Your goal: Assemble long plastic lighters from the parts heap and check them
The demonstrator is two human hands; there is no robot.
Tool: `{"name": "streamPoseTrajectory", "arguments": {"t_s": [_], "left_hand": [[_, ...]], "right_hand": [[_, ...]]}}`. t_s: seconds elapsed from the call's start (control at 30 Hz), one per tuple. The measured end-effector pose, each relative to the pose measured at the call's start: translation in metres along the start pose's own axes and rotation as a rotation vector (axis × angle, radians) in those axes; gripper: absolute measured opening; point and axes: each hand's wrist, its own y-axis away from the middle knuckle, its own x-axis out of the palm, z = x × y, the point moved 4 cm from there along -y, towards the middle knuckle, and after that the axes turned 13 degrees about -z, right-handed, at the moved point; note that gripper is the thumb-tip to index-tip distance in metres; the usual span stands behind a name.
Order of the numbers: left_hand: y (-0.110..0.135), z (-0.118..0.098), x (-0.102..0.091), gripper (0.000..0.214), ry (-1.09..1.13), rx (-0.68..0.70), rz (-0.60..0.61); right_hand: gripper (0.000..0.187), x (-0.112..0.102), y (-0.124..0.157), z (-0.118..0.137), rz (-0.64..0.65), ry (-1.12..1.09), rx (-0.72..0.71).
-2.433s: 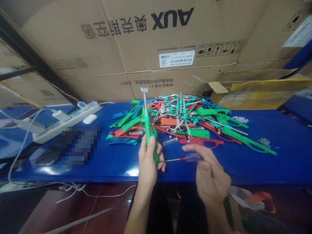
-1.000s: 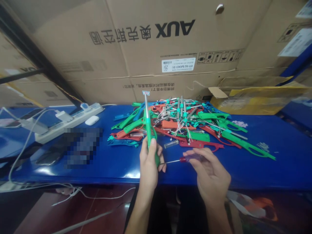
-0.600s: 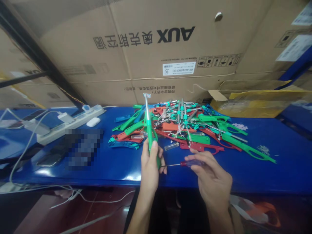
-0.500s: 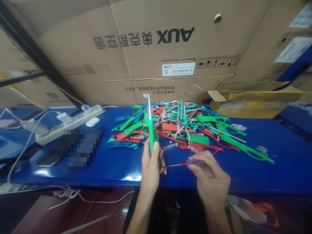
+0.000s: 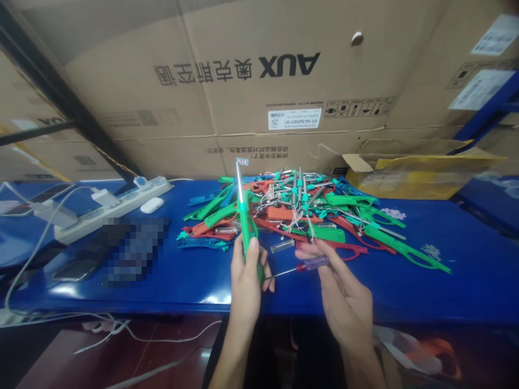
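Note:
My left hand (image 5: 246,275) is closed round the handle of a green plastic tool (image 5: 244,216), held upright with its metal rod (image 5: 239,178) pointing up. My right hand (image 5: 338,281) pinches a small screwdriver (image 5: 305,265) with a red and clear handle. Its thin shaft points left and its tip touches the green handle near my left fingers. Both hands hover over the front of the blue table (image 5: 405,281).
A pile of green, red and blue plastic tools with metal rods and wires (image 5: 300,210) lies just behind my hands. At the left are a white power strip (image 5: 109,208), a white earbud case (image 5: 152,205) and cables. Big cardboard boxes (image 5: 251,81) stand at the back.
The hands stay on the same green tool and screwdriver. My right fingers have shifted along the screwdriver handle, and the view has drifted slightly.

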Motion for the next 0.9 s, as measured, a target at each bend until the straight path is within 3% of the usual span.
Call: {"name": "streamPoseTrajectory", "arguments": {"t_s": [0.17,0.43,0.67,0.8,0.9], "left_hand": [[0.0,0.001,0.002,0.031,-0.033,0.01,0.029],[-0.001,0.002,0.002,0.031,0.003,-0.026,0.047],[-0.004,0.002,0.001,0.033,0.072,-0.055,-0.011],[-0.004,0.003,0.0,0.034,0.082,-0.062,-0.022],[-0.005,0.003,0.0,0.033,0.059,-0.053,-0.01]], "right_hand": [[0.022,-0.004,0.0,-0.008,-0.104,-0.139,0.001],[0.042,-0.006,0.009,-0.02,-0.036,-0.145,0.032],[0.039,-0.009,0.008,-0.013,-0.051,0.006,-0.017],[0.025,-0.006,0.001,-0.006,0.002,-0.074,-0.059],[0.013,-0.003,-0.004,-0.001,-0.061,-0.081,-0.163]]}}
